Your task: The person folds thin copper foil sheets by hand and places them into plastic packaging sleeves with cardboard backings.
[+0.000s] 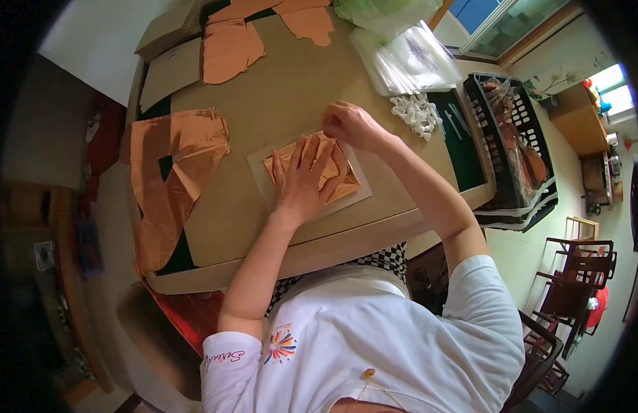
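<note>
A folded copper-coloured foil piece lies flat at the near middle of the table, with a clear plastic sleeve showing around its edges. My left hand rests on the foil, palm down and fingers spread. At the sleeve's far edge, my right hand has its fingers curled together in a pinch; what they hold is too small to make out. To the left lies a large unfolded foil balloon, flat and creased, its lower part reaching the table's near edge.
More copper foil balloons lie at the far side beside cardboard pieces. A stack of clear plastic bags, white ribbon bundles and thin straws sit at the right. A black crate with bagged items stands by the right edge.
</note>
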Motion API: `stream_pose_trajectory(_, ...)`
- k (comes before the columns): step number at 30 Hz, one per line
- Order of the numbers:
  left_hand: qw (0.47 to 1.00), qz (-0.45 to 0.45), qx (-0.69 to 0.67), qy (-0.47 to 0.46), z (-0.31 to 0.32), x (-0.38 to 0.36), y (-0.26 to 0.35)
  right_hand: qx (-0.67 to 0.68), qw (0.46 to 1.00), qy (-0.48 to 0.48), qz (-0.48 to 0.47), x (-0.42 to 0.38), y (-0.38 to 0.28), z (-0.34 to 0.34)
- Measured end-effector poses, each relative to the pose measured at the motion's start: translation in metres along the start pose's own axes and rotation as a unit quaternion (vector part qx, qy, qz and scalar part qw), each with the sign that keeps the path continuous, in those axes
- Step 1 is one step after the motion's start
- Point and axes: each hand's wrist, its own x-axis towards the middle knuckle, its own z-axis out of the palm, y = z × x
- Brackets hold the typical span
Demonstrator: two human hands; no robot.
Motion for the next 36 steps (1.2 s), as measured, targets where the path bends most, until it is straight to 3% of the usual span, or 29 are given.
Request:
stream_pose_trajectory(3, 1.0, -0.011, -0.009, -0.011, -0.002, 0.002, 0.0, 0.018, 1.0, -0.019, 0.01, 0.006, 0.0, -0.001)
stream_pose_trajectory(6, 1.0, -0.007, -0.013, 0.003, 0.001, -0.001, -0.001, -0.025, 0.995, -0.077, -0.05, 0.009, 0.003, -0.006)
stream_pose_trajectory(9, 1.0, 0.0, -0.015, 0.016, 0.004, 0.0, -0.002, -0.046, 0.989, -0.136, 0.02, 0.015, -0.008, -0.014)
stream_pose_trajectory(21, 0.999, 0.009, -0.022, 0.031, -0.001, 0.0, -0.002, 0.023, 0.975, -0.201, 0.094, 0.025, -0.012, -0.018)
stream_pose_trajectory(24, 0.999, 0.007, -0.026, 0.021, 0.001, 0.001, -0.003, 0.036, 0.961, -0.214, 0.171, 0.023, -0.015, -0.016)
stream_pose_trajectory(30, 1.0, 0.003, -0.017, 0.007, 0.004, 0.0, -0.004, 0.117, 0.952, -0.153, 0.237, 0.013, -0.01, -0.012)
stream_pose_trajectory(36, 1.0, -0.003, 0.008, -0.014, 0.001, 0.001, -0.002, -0.124, 0.976, -0.083, 0.159, 0.009, -0.015, -0.002)
